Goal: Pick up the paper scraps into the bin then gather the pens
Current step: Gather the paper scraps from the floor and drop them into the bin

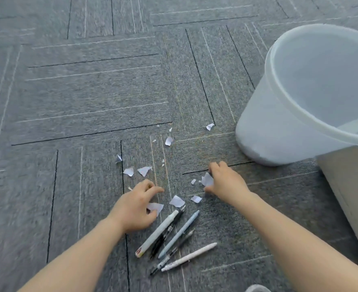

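Observation:
Several white paper scraps lie scattered on the grey carpet in the middle of the head view. My left hand pinches one scrap between thumb and fingers, low over the floor. My right hand holds another scrap against the carpet. Several pens lie side by side just below my hands, with a white pen nearest me. The translucent white bin stands at the right, a little beyond my right hand.
A pale box or cabinet side stands at the right, next to the bin. Grey carpet tiles with dark and light lines stretch to the left and beyond. A bit of a grey shoe shows at the bottom edge.

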